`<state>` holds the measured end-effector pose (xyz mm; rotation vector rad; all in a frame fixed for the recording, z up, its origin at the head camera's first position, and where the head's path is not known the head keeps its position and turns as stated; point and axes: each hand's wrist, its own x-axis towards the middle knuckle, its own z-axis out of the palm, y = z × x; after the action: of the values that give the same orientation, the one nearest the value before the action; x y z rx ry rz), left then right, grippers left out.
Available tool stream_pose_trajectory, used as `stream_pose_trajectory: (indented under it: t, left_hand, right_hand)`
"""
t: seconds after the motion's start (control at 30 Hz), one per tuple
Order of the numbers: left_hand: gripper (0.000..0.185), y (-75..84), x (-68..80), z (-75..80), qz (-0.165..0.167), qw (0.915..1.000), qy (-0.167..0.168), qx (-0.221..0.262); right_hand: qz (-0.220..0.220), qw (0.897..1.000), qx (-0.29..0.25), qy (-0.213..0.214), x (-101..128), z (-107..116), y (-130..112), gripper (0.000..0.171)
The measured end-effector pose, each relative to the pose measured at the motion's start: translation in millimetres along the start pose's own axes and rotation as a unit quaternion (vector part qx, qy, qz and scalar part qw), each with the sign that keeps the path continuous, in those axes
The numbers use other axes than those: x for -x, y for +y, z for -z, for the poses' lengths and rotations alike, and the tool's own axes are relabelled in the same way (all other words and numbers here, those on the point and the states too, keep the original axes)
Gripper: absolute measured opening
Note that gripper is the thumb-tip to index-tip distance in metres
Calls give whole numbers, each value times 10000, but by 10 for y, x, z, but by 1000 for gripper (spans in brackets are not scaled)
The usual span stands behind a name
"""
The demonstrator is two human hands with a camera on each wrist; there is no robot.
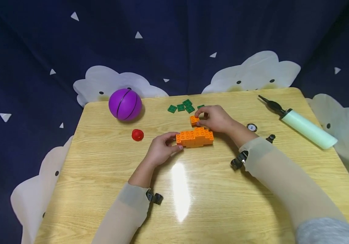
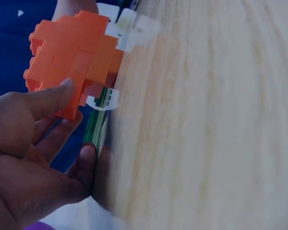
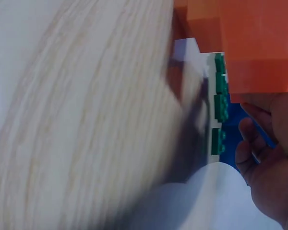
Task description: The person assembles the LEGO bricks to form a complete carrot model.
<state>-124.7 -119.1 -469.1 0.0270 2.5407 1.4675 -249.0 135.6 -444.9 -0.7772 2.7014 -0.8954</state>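
So the orange brick build [image 1: 195, 137] is sitting around the middle of the worktop [image 1: 192, 203], a bit toward the far edge. The left hand [image 1: 161, 149] has its fingers curled round the build's left end, thumb tip pressed on the side, steadying it. The right hand [image 1: 215, 118] is pinching a single orange brick [image 1: 194, 120] just above and behind the build, fingers closed tight on it.

What could go wrong, as I see it: if that brick gets pushed down off-line from the studs, it won't seat, and the shove could tip or slide the build since only one end is braced. The green plates [image 1: 182, 106] sit close behind toward the far edge, so a slip could scatter them.
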Motion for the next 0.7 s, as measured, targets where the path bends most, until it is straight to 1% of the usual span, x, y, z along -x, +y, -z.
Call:
stream_pose_trajectory:
  t: [0.2, 0.43, 0.7]
  left_hand:
    - [47, -12, -11, 6, 14, 10000, 15, -36]
    - [47, -15, -9, 0, 19, 10000, 9, 2]
    - [46, -13, -2, -9, -65, 10000, 39, -45]
  right_hand:
    - [116, 9998, -117, 80, 72, 108, -73, 26]
    - [209, 9996, -136, 125, 152, 234, -200, 30]
    - [632, 9978, -112, 157, 249, 342, -352, 34]
